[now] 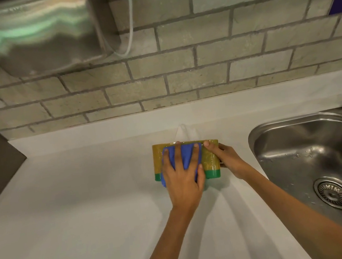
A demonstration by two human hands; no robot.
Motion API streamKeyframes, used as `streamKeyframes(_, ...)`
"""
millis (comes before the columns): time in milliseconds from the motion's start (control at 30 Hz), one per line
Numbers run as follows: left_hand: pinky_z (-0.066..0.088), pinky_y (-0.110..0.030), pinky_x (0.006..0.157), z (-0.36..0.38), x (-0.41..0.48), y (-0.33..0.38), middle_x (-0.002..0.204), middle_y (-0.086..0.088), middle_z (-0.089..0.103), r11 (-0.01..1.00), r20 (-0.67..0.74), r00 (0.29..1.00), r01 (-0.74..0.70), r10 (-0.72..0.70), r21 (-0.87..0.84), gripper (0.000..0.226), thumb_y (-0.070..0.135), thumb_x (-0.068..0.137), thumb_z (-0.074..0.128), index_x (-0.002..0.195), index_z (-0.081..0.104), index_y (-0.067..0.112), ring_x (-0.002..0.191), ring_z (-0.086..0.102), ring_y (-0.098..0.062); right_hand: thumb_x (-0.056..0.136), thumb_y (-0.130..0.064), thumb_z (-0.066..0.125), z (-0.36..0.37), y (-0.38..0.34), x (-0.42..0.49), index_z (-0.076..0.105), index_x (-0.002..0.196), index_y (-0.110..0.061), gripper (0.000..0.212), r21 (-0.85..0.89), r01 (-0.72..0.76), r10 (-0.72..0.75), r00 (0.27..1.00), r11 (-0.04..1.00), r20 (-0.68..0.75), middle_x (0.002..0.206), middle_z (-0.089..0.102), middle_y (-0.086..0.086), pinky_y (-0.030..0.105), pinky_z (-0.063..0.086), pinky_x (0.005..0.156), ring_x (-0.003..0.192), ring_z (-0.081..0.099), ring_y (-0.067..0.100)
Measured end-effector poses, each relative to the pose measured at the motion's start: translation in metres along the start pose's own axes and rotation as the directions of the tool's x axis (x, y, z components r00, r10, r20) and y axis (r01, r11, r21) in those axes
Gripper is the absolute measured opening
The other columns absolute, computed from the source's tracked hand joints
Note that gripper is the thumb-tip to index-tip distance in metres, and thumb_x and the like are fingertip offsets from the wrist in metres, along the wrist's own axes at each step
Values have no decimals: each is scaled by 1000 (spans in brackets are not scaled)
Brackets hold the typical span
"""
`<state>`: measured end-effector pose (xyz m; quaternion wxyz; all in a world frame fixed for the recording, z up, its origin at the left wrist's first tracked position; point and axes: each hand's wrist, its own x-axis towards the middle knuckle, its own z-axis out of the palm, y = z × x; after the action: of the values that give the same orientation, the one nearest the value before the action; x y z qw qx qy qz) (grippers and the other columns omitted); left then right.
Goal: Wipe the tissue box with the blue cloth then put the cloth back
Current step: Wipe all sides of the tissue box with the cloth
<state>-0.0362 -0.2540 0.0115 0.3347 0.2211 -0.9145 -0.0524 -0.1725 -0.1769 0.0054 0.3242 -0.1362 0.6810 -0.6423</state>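
Note:
A yellow tissue box [210, 159] with a green lower band stands on the white counter [78, 208], a white tissue sticking out of its top. The blue cloth [188, 156] lies flat against the box's near face. My left hand [182, 176] presses on the cloth with fingers spread, covering much of it. My right hand [228, 157] grips the box's right end, thumb on the front face.
A steel sink [314, 153] with a drain lies right of the box, a tap at its far right corner. A brick-tiled wall rises behind the counter. A metal dispenser [37, 31] hangs on the wall at upper left. A dark panel borders the counter's left side.

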Motion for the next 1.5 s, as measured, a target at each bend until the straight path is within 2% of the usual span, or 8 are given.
streamKeyframes(133, 50, -52, 91, -2, 11, -20, 130, -21, 58, 999, -32, 999, 10, -9, 31, 47, 36, 87, 43, 128, 59, 20, 119, 53, -48, 72, -55, 64, 1, -1, 1, 55, 124, -12, 68, 6, -22, 22, 1000, 1000, -9, 99, 70, 1, 16, 52, 60, 85, 68, 11)
streamKeyframes(333, 51, -52, 92, 1, -6, -33, 142, -21, 41, 886, -35, 916, 376, -400, -270, 50, 38, 93, 35, 140, 42, 22, 124, 40, -40, 68, -60, 64, 2, 1, 1, 54, 124, -13, 73, -15, -24, 24, 999, 1000, -29, 95, 68, -3, 17, 51, 60, 84, 66, 9)
streamKeyframes(600, 36, -58, 105, 18, -40, 1, 148, -20, 35, 990, 10, 996, 93, -93, -110, 55, 44, 99, 14, 150, 2, 30, 135, 22, -43, 66, -63, 63, 3, -3, -5, 51, 127, -15, 79, -33, -48, 49, 999, 998, 16, 107, 69, 5, 23, 52, 65, 90, 67, 14)
streamKeyframes(800, 45, -58, 98, 17, -38, -9, 143, -9, 32, 995, 40, 998, -39, 42, -91, 48, 45, 97, 21, 138, 35, 24, 133, 26, -38, 36, -88, 56, -7, -12, -8, 61, 109, -22, 98, -159, -113, 131, 986, 981, 106, 105, 68, 4, 39, 50, 90, 98, 63, 21)
streamKeyframes(1000, 45, -56, 100, 14, -31, 10, 142, -12, 42, 991, 49, 999, 11, -5, -135, 47, 42, 96, 26, 139, 36, 25, 133, 28, -37, 32, -90, 54, -8, -14, -9, 64, 95, -31, 87, -176, -147, 168, 979, 973, 113, 98, 68, -1, 32, 48, 78, 97, 62, 17)
streamKeyframes(1200, 45, -53, 98, 15, -36, 2, 143, -11, 38, 974, 47, 974, -217, 220, -59, 51, 38, 86, 45, 136, 39, 28, 131, 29, -36, 40, -84, 56, -10, -15, -6, 68, 91, -21, 82, -180, -143, 156, 986, 973, 62, 95, 69, 3, 32, 51, 82, 92, 63, 20)
streamKeyframes(1400, 47, -56, 95, -2, -3, -5, 134, -24, 53, 970, 27, 981, 192, -190, -150, 49, 31, 87, 40, 131, 55, 15, 125, 43, -49, 44, -81, 57, -7, -14, -5, 63, 91, -20, 77, -165, -134, 143, 989, 977, 45, 92, 66, 0, 33, 51, 85, 93, 63, 20)
streamKeyframes(1500, 47, -58, 94, -1, 8, 21, 131, -24, 56, 973, 73, 976, 211, -204, -93, 50, 33, 88, 38, 131, 55, 14, 125, 45, -50, 37, -84, 58, -4, -15, -7, 64, 86, -21, 81, -143, -128, 135, 990, 981, 46, 91, 68, 6, 28, 52, 75, 90, 64, 19)
